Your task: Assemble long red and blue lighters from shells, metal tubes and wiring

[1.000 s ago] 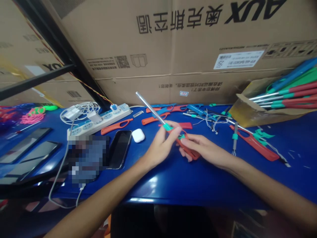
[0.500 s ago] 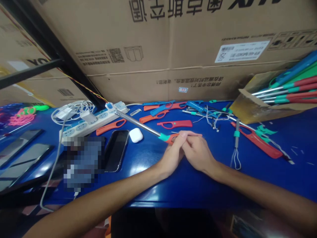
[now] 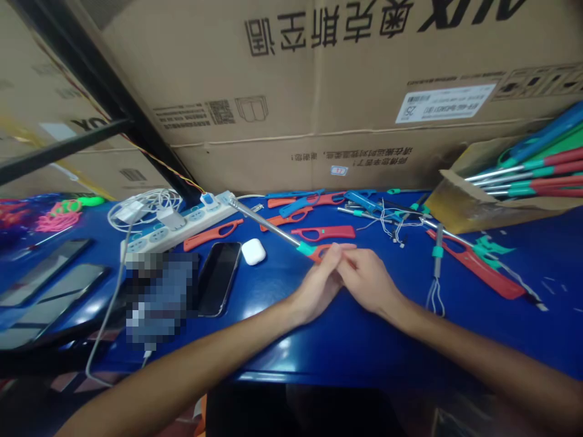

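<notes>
My left hand (image 3: 316, 282) and my right hand (image 3: 368, 279) press together on a long-nosed lighter (image 3: 314, 251) lying on the blue table (image 3: 346, 340). Its red handle is mostly hidden under both palms. Only its teal collar and its metal tube (image 3: 264, 221) show, pointing up-left toward the power strip (image 3: 182, 223). Both hands have fingers closed over the handle.
Loose red and blue handle shells (image 3: 323, 233) and wires lie behind the hands. A finished red lighter (image 3: 473, 262) lies to the right, and a cardboard box of lighters (image 3: 523, 176) sits far right. A phone (image 3: 218, 278), a white earbud case (image 3: 253, 250) and tablets (image 3: 45, 285) lie on the left.
The lighter was held up above the table with its tube raised; both hands have since lowered it flat onto the table and closed over its handle.
</notes>
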`<state>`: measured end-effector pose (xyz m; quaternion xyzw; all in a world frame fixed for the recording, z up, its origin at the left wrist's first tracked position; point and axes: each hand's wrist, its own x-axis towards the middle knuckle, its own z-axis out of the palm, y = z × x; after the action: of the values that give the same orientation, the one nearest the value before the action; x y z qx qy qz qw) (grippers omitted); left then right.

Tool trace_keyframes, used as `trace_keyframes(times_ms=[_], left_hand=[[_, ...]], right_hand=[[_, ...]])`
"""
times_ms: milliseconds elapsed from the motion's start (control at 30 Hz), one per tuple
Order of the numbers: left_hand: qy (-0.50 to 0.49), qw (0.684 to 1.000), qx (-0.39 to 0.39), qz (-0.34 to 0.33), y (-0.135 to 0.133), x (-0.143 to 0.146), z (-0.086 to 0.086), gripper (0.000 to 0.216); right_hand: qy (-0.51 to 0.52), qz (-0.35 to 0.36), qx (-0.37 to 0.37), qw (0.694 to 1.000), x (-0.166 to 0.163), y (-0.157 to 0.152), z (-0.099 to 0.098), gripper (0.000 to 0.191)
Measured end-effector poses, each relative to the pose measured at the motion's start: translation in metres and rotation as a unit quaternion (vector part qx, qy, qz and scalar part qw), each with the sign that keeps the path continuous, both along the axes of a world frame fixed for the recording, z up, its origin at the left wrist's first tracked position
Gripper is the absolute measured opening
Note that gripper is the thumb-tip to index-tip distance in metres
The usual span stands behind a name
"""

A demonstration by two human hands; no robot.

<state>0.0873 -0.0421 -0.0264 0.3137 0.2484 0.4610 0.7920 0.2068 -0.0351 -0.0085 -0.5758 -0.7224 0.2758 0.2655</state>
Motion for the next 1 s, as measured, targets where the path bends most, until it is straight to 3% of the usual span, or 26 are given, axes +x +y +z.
trace_keyframes(times_ms=[200,333,433,567,800,1000], left_hand=[[0.029,0.991,0.092,-0.091,0.003,-0.004,-0.008,0.062],[0.072,0.970,0.088,-0.216,0.007,-0.013,-0.007,0.051],[0.099,0.951,0.091,-0.279,0.009,-0.019,-0.003,0.043],[0.116,0.945,0.106,-0.288,0.009,-0.021,0.001,0.039],[0.117,0.942,0.105,-0.297,0.011,-0.022,0.000,0.037],[0.128,0.941,0.102,-0.295,0.010,-0.022,0.005,0.040]], right_hand=[[-0.045,-0.050,0.003,0.998,0.021,0.012,0.013,0.058],[-0.166,-0.100,0.065,0.979,0.040,0.024,0.019,0.055],[-0.215,-0.093,0.078,0.969,0.047,0.030,0.018,0.050],[-0.239,-0.080,0.081,0.964,0.049,0.032,0.014,0.045],[-0.225,-0.110,0.084,0.964,0.050,0.035,0.013,0.054],[-0.223,-0.088,0.070,0.968,0.050,0.034,0.014,0.048]])
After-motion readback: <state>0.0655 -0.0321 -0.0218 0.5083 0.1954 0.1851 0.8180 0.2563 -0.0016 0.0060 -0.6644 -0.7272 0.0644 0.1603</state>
